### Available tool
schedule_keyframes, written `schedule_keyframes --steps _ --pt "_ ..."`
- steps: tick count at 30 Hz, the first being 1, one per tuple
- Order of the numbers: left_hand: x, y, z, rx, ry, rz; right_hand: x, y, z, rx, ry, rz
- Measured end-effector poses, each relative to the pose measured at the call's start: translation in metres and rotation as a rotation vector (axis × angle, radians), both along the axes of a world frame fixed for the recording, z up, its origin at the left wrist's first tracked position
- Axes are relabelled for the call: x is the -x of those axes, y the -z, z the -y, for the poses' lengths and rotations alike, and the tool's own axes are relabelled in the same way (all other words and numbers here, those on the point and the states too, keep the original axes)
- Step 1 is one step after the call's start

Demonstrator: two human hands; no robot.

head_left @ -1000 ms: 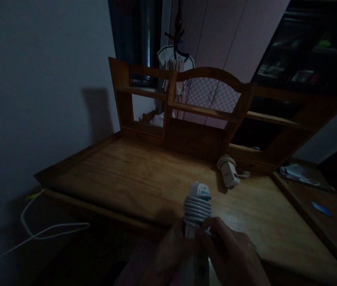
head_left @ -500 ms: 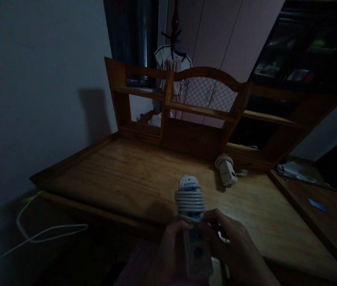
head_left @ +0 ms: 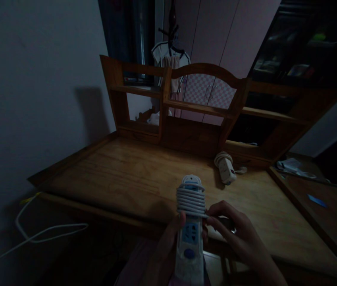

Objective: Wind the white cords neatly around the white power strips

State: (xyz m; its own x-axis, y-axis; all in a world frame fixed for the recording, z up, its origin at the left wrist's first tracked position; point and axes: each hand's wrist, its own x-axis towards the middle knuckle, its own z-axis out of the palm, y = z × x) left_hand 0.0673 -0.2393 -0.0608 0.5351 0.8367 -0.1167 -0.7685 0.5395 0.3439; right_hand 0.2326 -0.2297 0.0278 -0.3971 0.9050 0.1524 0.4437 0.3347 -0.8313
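Wooden and broad, the desk (head_left: 144, 171) filled most of the view, its near edge running just behind the work. Along its back stood the shelf unit (head_left: 168, 91), made of the same wood. Close to the camera, in front of that near edge, the right hand (head_left: 244, 234) was bent with thumb and forefinger brought together, pinching the cord at the right side of the power strip. The left hand (head_left: 170, 240) was closed around the power strip (head_left: 189, 268), its thumb along the left side just below the coils and its fingertips showing past the other side. The strip was held with its far end tilted up over the desk, sockets toward the camera. Smaller in view, a second strip (head_left: 227, 171) lay on the desk near the shelves, with its own cord looped at its far end. Around the upper part of the held strip, the cord (head_left: 190, 200) sat in close, even turns. Doing this well seemed to depend on steady tension from the pinch, each turn laid snug against the last, and the left thumb pressing the lowest one so nothing sprang loose. Below the coils showed the blue sockets (head_left: 190, 233) and, smallest, a dark button (head_left: 189, 253).
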Motion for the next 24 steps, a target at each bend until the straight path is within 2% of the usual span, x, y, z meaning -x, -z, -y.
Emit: schedule_keyframes --steps 5,7,12,15,17,20,24 --pt "-0.003 -0.001 -0.007 -0.041 -0.016 -0.021 -0.004 0.013 0.000 0.008 0.028 -0.068" --pt "-0.004 -0.001 -0.006 -0.079 0.002 0.011 -0.005 0.018 -0.001 0.006 0.046 -0.087" --pt "-0.005 0.000 -0.001 -0.153 -0.053 -0.007 -0.004 0.026 -0.006 0.071 0.074 -0.176" --pt "-0.002 -0.002 0.002 -0.206 0.013 -0.063 -0.003 0.028 -0.006 0.123 0.080 -0.218" --pt "-0.001 -0.006 0.006 -0.201 0.034 -0.091 -0.002 0.029 -0.005 0.147 0.060 -0.263" --pt "0.001 -0.012 0.012 -0.181 -0.030 -0.075 0.002 0.031 -0.004 0.209 -0.023 -0.386" --pt "0.003 -0.014 0.014 -0.207 0.094 -0.083 0.006 0.031 -0.002 0.301 -0.126 -0.458"
